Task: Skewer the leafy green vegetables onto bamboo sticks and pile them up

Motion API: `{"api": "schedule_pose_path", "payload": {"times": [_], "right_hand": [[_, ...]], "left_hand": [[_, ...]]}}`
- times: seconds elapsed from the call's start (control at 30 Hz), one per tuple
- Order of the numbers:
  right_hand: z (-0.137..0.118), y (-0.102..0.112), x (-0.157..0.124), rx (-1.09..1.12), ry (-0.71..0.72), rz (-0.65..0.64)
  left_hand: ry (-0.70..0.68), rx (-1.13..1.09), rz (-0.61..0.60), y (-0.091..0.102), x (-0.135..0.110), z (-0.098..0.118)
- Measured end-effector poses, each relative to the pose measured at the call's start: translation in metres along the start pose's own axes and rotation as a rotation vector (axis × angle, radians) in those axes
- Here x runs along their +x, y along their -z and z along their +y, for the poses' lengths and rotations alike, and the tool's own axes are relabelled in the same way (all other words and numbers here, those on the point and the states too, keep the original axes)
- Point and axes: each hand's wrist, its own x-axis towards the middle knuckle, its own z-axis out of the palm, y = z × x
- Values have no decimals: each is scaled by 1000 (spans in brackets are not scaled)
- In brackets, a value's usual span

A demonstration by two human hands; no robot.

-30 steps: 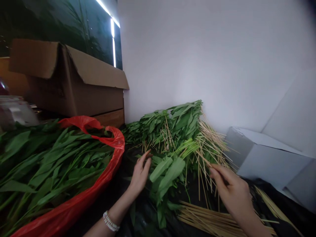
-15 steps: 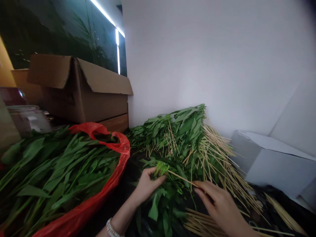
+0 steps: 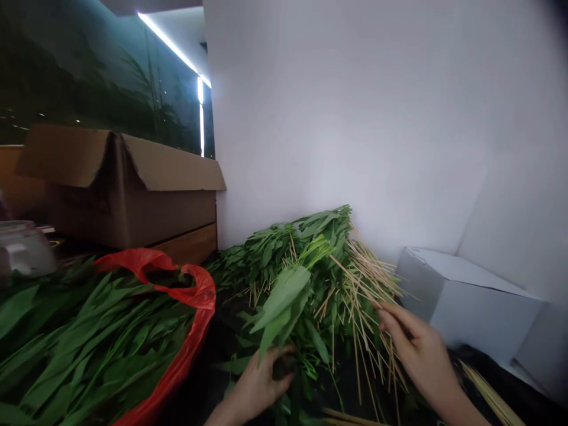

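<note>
My right hand [image 3: 421, 349] pinches the bare end of a thin wooden skewer [image 3: 354, 276]. On the skewer's far tip is a bunch of folded green stems [image 3: 317, 251], its broad leaves [image 3: 284, 299] hanging down to the left. Below those leaves, my left hand [image 3: 260, 381] is apart from the skewer; its fingers are curved, with a gap between them and the thumb. Loose greens [image 3: 306, 361] lie just right of my left hand. Behind both hands is a heap of skewered leaf bunches [image 3: 273, 245], many bare stick ends [image 3: 373, 266] pointing right and down.
On the left, a red plastic bag [image 3: 202, 296] stands full of long leafy stems [image 3: 106, 331]. An open cardboard box [image 3: 173, 213] is behind it, near a white mug [image 3: 26, 248]. A white box [image 3: 483, 302] sits at right against the wall, with more skewers [image 3: 490, 396] on black plastic.
My right hand has raised the skewered greens up and away over the heap. My left hand has let go of the stems and dropped lower. The view has tilted up slightly.
</note>
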Motion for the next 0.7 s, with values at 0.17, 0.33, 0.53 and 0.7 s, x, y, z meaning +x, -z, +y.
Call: {"api": "schedule_pose_path", "payload": {"times": [0.17, 0.33, 0.53, 0.7], "right_hand": [[-8, 4, 35, 24, 27, 0], [-19, 8, 67, 104, -8, 37], [-21, 14, 114, 202, -13, 116], [0, -3, 182, 152, -33, 176]], "left_hand": [[-36, 164, -180, 9, 2, 11], [-14, 184, -166, 14, 6, 13], [1, 178, -153, 10, 8, 2], [-9, 161, -163, 8, 11, -2]]}}
